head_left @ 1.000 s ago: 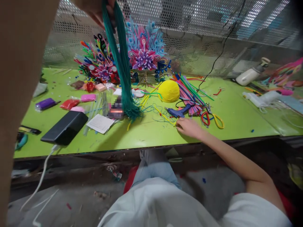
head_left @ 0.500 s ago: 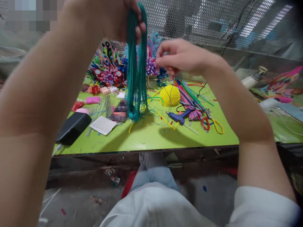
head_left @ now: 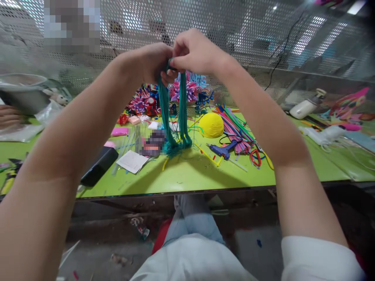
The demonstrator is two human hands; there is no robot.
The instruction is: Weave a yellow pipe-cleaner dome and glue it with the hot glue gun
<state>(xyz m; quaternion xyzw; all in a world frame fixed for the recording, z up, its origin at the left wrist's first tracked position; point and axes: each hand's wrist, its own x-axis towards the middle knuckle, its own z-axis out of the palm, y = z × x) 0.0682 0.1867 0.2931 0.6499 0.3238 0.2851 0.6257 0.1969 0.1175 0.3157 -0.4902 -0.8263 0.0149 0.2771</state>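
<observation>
A skein of teal yarn (head_left: 183, 111) hangs in two long strands over the green table. Its lower ends bunch together near the tabletop. My left hand (head_left: 158, 58) is closed around the top of the skein. Touching it from the right, my right hand (head_left: 195, 52) pinches at the yarn's upper part, thumb and fingers together. The exact spot of the pinch is partly covered by the fingers. Just right of the yarn sit a yellow dome-shaped piece (head_left: 211, 125) and a blue glue gun (head_left: 223, 149).
Pliers with red and yellow handles (head_left: 256, 157) lie beside a bundle of colourful pipe cleaners (head_left: 238, 130). A black box (head_left: 100, 166) and white paper (head_left: 132, 161) lie at left. Behind stand colourful flower-like decorations (head_left: 143, 102) before a perforated metal screen (head_left: 234, 23). Another person's hand (head_left: 8, 116) shows far left.
My right hand has moved left to meet my left hand at the top of the yarn. The two strands hang farther apart. The view has shifted, showing more of the left side.
</observation>
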